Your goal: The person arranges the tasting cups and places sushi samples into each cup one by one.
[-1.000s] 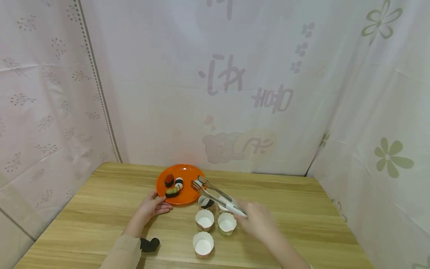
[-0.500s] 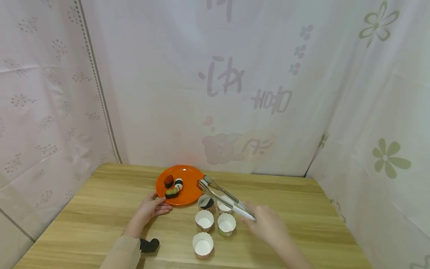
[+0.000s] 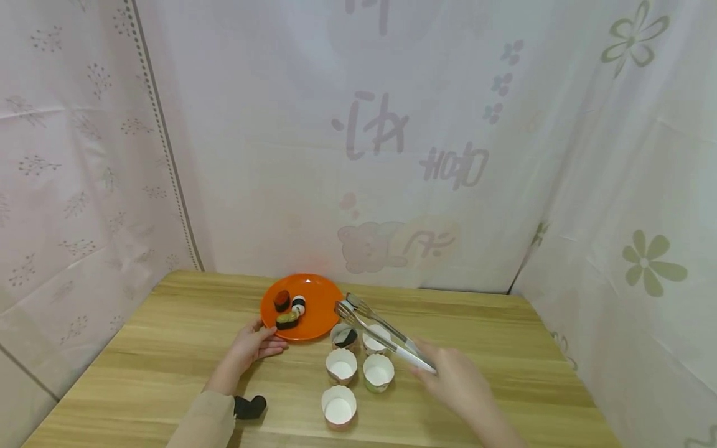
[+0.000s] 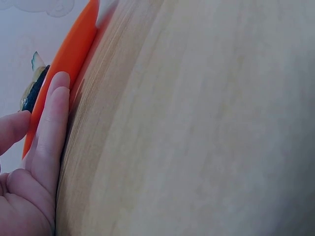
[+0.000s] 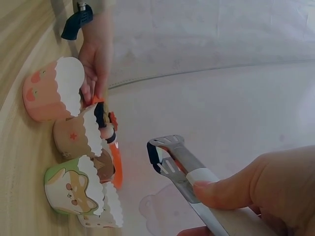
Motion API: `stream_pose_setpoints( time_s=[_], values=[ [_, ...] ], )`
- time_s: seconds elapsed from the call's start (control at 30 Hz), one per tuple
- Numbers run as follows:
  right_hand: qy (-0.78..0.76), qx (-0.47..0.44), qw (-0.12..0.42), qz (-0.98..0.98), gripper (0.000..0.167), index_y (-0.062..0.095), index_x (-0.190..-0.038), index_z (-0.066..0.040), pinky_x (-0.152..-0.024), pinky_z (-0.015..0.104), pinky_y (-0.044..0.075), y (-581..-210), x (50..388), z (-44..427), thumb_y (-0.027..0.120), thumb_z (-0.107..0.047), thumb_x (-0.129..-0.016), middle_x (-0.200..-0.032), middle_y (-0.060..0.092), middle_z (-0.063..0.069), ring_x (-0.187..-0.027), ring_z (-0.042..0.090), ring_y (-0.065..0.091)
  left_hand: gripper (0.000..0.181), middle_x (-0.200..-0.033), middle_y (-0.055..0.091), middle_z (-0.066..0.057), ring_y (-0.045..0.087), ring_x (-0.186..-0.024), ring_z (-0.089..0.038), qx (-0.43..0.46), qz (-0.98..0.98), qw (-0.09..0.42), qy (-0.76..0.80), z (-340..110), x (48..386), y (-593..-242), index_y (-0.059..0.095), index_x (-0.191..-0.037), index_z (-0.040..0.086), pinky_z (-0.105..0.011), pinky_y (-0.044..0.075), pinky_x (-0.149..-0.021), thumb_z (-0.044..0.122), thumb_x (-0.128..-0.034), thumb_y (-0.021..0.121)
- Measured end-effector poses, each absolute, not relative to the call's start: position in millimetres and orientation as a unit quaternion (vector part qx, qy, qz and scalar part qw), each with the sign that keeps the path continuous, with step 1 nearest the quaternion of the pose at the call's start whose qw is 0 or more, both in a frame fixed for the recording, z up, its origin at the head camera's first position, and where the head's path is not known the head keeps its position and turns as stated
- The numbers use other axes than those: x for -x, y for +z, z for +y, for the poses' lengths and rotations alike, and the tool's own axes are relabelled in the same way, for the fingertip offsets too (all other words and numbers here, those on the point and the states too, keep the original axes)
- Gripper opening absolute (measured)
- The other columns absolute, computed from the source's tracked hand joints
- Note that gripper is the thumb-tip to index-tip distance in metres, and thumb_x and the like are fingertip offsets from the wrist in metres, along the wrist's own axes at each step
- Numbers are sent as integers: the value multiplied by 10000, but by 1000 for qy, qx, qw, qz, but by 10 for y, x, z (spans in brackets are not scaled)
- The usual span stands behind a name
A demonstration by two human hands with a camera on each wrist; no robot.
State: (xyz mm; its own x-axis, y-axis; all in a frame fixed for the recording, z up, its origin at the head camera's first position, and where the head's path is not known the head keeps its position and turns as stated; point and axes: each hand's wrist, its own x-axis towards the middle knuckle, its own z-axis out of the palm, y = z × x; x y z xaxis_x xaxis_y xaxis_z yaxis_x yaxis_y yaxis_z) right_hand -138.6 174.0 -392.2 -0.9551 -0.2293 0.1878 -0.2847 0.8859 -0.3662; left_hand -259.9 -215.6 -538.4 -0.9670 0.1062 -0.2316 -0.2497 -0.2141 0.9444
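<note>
An orange plate (image 3: 319,311) at the table's back holds three sushi pieces: a red-topped one (image 3: 282,301), a white one with a dark band (image 3: 299,305) and a green-topped one (image 3: 287,321). My left hand (image 3: 250,348) grips its near left rim, thumb above and fingers beneath, as the left wrist view (image 4: 37,162) also shows. My right hand (image 3: 456,379) holds metal tongs (image 3: 386,336) with white grips; in the right wrist view the tong tips pinch a black-and-white piece (image 5: 154,156), raised at the plate's right edge. Paper cups stand below the tongs, one (image 3: 344,338) with a dark piece inside.
Nearer me are more paper cups: one in the middle (image 3: 341,366), a green one (image 3: 378,373) beside it and a pink one (image 3: 338,407) in front. A black object (image 3: 250,407) lies by my left sleeve. Patterned curtains stand behind and at both sides of the table.
My right hand and the tongs have moved right and slightly toward me, carrying the pinched piece from over the plate to its right edge. My left hand has stayed at the rim.
</note>
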Motion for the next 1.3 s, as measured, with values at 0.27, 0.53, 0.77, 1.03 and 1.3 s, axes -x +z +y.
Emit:
stream_pose_setpoints(
  time_s=[0.27,0.53,0.77,1.03,1.3],
  values=[
    [186,-125,71,-972,495,654,-1232,-82,-511,288,429,-3909,1327,1849,790,-245,-784,-964,696,95,-622,130,497,507,-889,668,-245,696,-807,-305,57,620,112,774,-2155,2602,-5377,196,-1457,-50,-398,577,-750,34,-1017,433],
    [183,-131,78,-971,505,649,-1238,-74,-579,323,477,-3882,1257,1975,790,-245,-785,-995,696,82,-670,122,525,508,-876,672,-229,697,-797,-297,58,618,111,776,-2147,2608,-5368,203,-1456,-48,-394,579,-742,36,-1015,440],
    [186,-125,67,-972,509,649,-1231,-48,-557,296,448,-3891,1207,2044,790,-243,-783,-980,698,86,-646,119,502,499,-875,672,-229,697,-796,-298,57,618,113,776,-2145,2606,-5376,208,-1446,-55,-395,579,-741,30,-1013,441],
    [183,-118,64,-974,492,657,-1216,-49,-570,326,466,-3922,1174,2107,790,-238,-782,-960,697,89,-669,130,518,513,-880,670,-236,696,-799,-304,59,616,115,777,-2141,2604,-5375,200,-1457,-48,-399,579,-742,35,-1013,444],
    [193,-100,44,-975,508,636,-1247,-48,-484,262,381,-3985,1153,2183,780,-224,-793,-830,648,-9,-544,94,423,511,-877,669,-240,696,-795,-308,65,617,115,776,-2142,2594,-5363,196,-1462,-39,-402,578,-741,35,-1016,436]
  ],
)
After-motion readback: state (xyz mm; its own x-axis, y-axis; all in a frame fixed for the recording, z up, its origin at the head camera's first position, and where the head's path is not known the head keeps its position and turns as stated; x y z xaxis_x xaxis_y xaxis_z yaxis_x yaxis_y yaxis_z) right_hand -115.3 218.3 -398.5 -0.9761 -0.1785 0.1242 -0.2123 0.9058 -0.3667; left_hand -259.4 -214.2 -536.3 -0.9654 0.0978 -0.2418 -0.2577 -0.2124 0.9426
